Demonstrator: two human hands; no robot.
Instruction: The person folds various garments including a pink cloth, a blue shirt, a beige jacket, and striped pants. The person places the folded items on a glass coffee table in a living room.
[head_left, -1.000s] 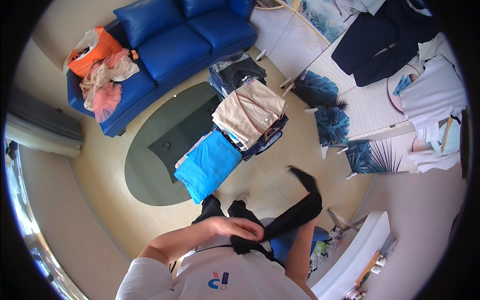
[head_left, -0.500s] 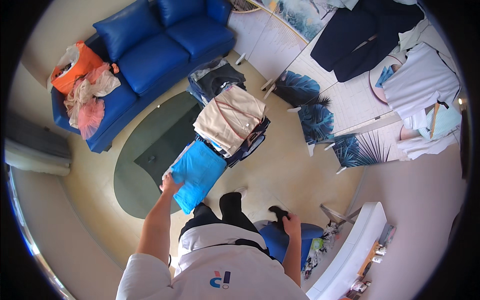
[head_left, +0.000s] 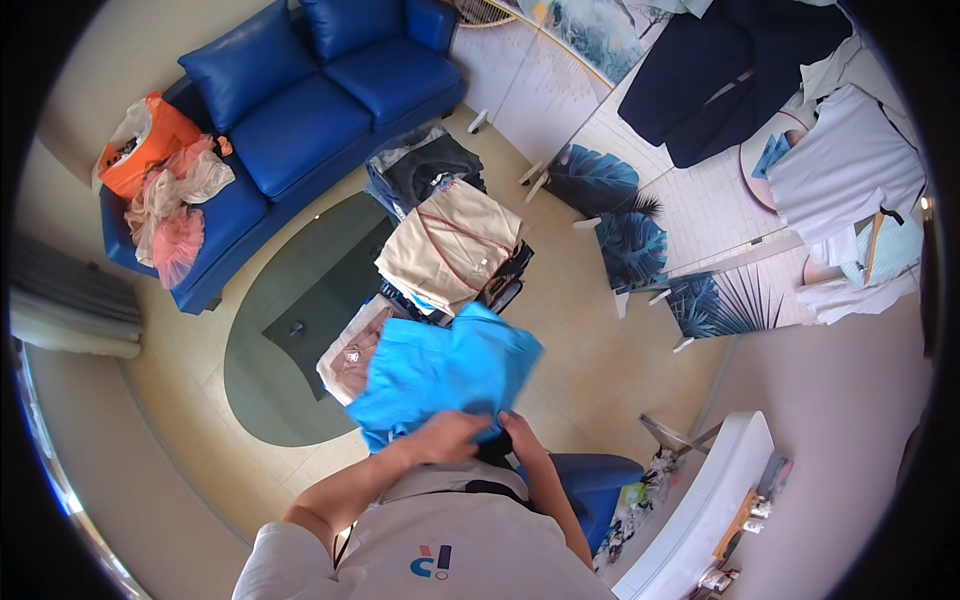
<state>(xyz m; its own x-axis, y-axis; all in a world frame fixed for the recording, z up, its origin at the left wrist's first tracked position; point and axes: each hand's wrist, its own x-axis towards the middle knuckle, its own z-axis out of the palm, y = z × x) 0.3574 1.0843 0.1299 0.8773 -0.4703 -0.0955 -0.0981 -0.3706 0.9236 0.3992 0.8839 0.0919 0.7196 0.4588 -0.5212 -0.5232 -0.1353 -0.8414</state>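
Note:
A bright blue folded garment (head_left: pixel 440 365), blurred by motion, is lifted in front of my waist, its front part fanned to the right. My left hand (head_left: pixel 450 437) is smeared at its lower edge and appears closed on it. Close beside it, my right hand (head_left: pixel 522 436) is closed around a black cloth (head_left: pixel 494 450), mostly hidden against my body, with the thumb near the blue fabric. Behind the blue garment lies a pale pink folded garment (head_left: pixel 352 352) on a stack. Next to that, a beige garment with dark red trim (head_left: pixel 450 245) tops another stack.
The stacks stand on an oval dark glass table (head_left: pixel 265 345). Dark folded clothes (head_left: pixel 430 170) lie at its far end. A blue sofa (head_left: pixel 300 130) holds an orange bag (head_left: pixel 150 145) and pink tulle. Clothes hang at right over a patterned screen (head_left: pixel 690 215). A blue seat (head_left: pixel 595 480) stands beside me.
The blue garment has left the near stack and moved right, uncovering the pink one. My left hand came right with it; my right hand moved left and forward to meet it.

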